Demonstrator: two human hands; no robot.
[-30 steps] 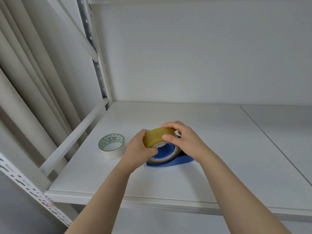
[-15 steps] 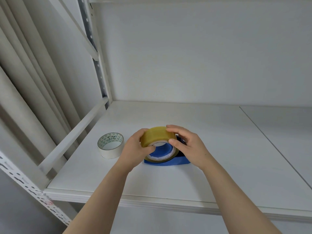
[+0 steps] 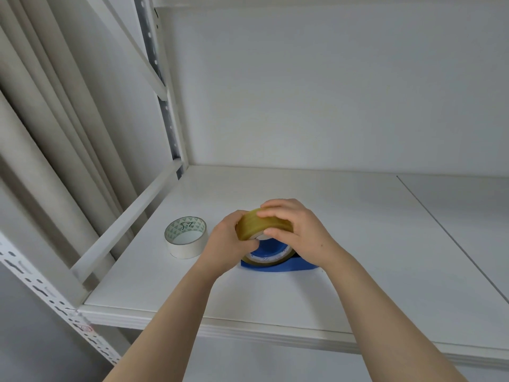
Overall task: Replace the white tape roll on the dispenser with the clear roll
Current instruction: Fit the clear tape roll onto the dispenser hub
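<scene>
A person's two bare hands work at a white shelf [image 3: 358,244]. Both hands are closed around the clear roll [image 3: 260,224], an amber-tinted ring standing on edge in the blue dispenser [image 3: 275,264]. The left hand [image 3: 228,244] grips its left side, thumb at the core; the right hand [image 3: 296,232] cups its top and right side, thumb pressing the front face. The white tape roll [image 3: 186,237] lies flat on the shelf just left of the hands, already off the dispenser. The step in hand appears to be seating the clear roll on the hub. Next, it likely needs pressing fully home, then its loose end drawn toward the cutter, which is hidden behind the right hand
</scene>
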